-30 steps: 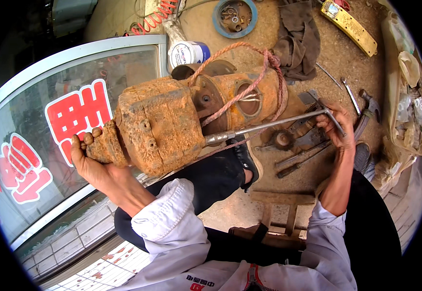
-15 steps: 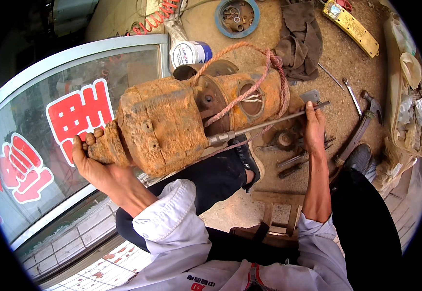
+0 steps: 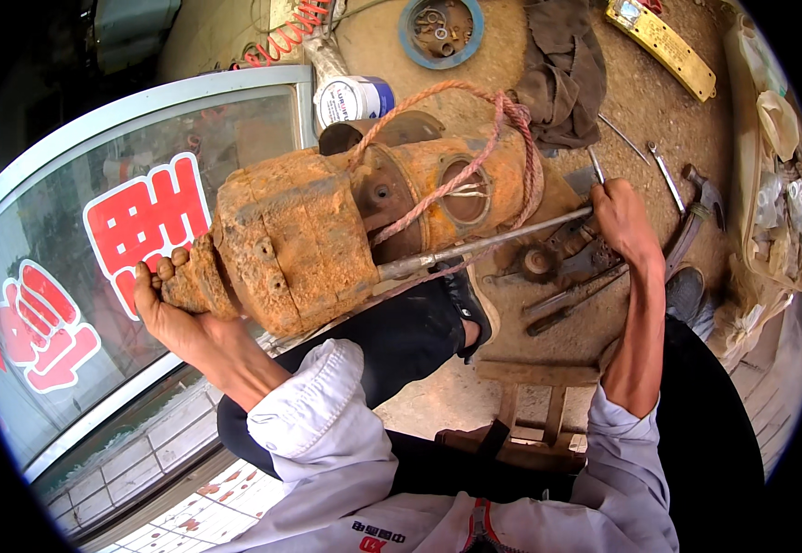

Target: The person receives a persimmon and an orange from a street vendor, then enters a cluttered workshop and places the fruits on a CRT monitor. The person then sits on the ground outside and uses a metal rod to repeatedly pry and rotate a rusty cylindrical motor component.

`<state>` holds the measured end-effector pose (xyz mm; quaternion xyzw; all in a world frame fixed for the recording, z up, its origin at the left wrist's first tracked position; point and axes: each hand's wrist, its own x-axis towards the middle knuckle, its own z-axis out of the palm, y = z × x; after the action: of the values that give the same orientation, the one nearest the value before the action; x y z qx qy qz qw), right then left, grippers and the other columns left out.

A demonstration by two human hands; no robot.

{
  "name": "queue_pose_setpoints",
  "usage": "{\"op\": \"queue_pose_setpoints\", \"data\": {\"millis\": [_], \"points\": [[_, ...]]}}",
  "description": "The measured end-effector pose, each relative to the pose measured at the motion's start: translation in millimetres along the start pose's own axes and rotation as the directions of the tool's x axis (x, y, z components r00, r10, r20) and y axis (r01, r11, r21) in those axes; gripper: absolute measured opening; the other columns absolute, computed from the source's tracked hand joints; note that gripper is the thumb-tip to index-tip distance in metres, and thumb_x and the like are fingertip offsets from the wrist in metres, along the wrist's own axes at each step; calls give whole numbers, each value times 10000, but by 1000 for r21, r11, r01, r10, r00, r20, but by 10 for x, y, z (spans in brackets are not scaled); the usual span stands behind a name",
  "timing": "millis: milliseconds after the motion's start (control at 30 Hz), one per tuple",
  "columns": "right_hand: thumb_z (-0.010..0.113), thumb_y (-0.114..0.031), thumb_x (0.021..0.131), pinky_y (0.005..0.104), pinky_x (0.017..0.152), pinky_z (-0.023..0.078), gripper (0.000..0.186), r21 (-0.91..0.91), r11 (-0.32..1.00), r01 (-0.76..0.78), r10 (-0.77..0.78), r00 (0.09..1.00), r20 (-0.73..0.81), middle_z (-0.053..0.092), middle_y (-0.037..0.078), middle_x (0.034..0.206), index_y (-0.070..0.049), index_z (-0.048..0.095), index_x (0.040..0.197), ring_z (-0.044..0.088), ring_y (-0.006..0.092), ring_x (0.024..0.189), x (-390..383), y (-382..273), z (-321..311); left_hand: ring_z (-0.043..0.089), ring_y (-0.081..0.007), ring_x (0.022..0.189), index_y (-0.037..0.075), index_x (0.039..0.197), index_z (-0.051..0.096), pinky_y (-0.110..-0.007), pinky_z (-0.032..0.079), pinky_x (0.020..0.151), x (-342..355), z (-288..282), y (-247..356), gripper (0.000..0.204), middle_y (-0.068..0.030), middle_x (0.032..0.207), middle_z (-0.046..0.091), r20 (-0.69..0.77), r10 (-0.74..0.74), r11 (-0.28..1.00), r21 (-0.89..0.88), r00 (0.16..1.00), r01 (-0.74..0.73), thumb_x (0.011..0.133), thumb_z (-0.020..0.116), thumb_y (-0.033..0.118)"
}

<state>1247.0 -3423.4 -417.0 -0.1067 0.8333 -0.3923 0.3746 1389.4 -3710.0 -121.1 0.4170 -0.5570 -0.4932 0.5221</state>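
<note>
A heavy rusty motor (image 3: pixel 300 235) with a cylindrical body lies slanted in front of me. Around its narrow left end my left hand (image 3: pixel 203 341) is wrapped. Pink rope (image 3: pixel 518 112) loops over its right part, beside a round opening with pale wires. A long-shafted socket wrench (image 3: pixel 512 232) runs along the near side, its socket end against the motor's large casing. My right hand (image 3: pixel 624 221) is closed in a fist round the wrench's right end, and a metal bar stub sticks out above the knuckles.
Behind the motor stand a white-and-blue tub (image 3: pixel 355 100) and a blue-rimmed pan (image 3: pixel 441 37) of small parts. Dark cloth (image 3: pixel 562 74), a spanner (image 3: pixel 666 180) and a hammer (image 3: pixel 691 226) lie rightward. A framed glass panel (image 3: pixel 78 212) stands left; a wooden stool (image 3: pixel 539 373) is nearer.
My right hand has gone from holding the wrench's end with the thumb up to a fist farther right, and the bar now points away from me. My left hand stays on the motor.
</note>
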Motion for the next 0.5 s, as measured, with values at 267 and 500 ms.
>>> {"op": "queue_pose_setpoints", "data": {"millis": [267, 500], "points": [[457, -250, 938, 448, 644, 483, 364, -165, 985, 57, -12, 965, 263, 590, 315, 751, 85, 597, 956, 632, 406, 703, 67, -16, 11, 586, -215, 684, 86, 759, 500, -452, 523, 718, 64, -82, 9, 197, -34, 679, 538, 11, -20, 1000, -6, 1000, 20, 904, 591, 183], [490, -193, 927, 297, 516, 563, 453, 712, 615, -340, -107, 858, 503, 660, 194, 974, 95, 496, 1277, 687, 207, 639, -9, 309, -210, 591, -217, 687, 92, 774, 507, -443, 521, 722, 22, -33, 31, 179, -32, 688, 545, 46, -2, 1000, -29, 999, 3, 904, 595, 179]]}}
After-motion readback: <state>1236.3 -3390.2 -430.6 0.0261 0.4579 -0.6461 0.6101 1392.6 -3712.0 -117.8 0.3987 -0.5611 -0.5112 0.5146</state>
